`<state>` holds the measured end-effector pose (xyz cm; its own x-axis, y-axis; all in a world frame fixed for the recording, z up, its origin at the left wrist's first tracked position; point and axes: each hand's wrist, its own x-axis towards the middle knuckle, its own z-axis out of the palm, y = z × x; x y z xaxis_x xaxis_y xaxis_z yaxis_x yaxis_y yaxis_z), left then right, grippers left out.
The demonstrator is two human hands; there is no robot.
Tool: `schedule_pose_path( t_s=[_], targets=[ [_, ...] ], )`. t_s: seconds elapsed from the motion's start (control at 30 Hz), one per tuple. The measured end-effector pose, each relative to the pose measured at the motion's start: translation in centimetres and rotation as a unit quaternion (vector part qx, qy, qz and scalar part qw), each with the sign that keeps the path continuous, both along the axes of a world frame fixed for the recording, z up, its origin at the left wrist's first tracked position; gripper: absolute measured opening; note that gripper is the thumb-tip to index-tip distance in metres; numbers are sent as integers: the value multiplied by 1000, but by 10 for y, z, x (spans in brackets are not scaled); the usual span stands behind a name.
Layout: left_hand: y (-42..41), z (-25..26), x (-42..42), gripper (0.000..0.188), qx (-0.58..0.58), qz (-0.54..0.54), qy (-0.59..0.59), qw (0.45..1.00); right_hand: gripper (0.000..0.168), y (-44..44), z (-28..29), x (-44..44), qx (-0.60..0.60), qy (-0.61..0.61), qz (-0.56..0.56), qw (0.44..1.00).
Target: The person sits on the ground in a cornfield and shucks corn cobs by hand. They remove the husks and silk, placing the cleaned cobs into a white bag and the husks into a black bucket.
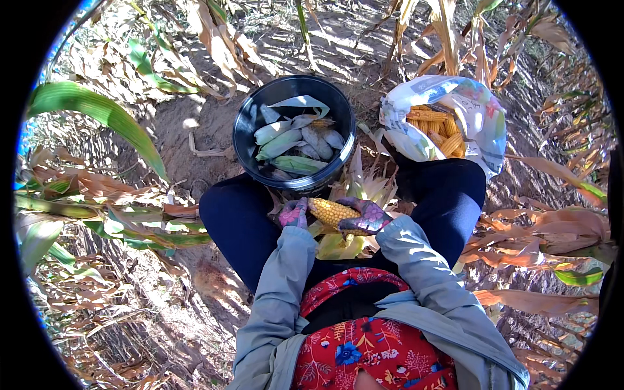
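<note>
A husked yellow ear of corn (pixel 332 212) lies slantwise between my two hands, both in flower-patterned gloves. My right hand (pixel 366 216) is closed around its lower right end. At the other end, my left hand (pixel 294 213) touches or grips the tip; its fingers are partly hidden, so its hold is unclear. Pale husks (pixel 341 246) lie under the ear, between my legs. Just beyond my hands stands a black bucket (pixel 297 183) holding several ears in their husks (pixel 298 165). To its right, an open printed plastic sack (pixel 491 122) contains several bare yellow ears (pixel 452 145).
My bent knees flank the husks, close to the bucket and sack. Standing corn stalks (pixel 446 39) rise beyond them. A long green leaf (pixel 105 112) arches in at the left. Dry leaves (pixel 560 229) cover ground on the right, and bare soil (pixel 195 126) shows left of the bucket.
</note>
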<state>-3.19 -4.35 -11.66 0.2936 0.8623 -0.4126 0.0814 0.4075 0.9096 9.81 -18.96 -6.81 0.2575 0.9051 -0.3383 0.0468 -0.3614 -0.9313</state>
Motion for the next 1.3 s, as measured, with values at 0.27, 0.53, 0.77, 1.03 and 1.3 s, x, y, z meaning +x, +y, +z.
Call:
schedule_pose_path(
  t_s=[0.27,0.53,0.77,1.03,1.3],
  targets=[
    [7,-21,-3,42,-4,-257,162,953,48,-13,47,19,127,320,-268,900],
    [2,-38,1,33,-3,-297,137,945,38,-56,92,74,271,481,-471,688],
    [-12,-36,4,27,103,-348,169,916,33,-70,69,227,349,312,-627,623],
    [-17,65,13,22,-50,-404,165,898,26,-33,89,193,150,266,-447,841],
    [34,122,48,26,-31,-251,-61,966,23,-1,102,159,-24,76,-302,950]
  ],
)
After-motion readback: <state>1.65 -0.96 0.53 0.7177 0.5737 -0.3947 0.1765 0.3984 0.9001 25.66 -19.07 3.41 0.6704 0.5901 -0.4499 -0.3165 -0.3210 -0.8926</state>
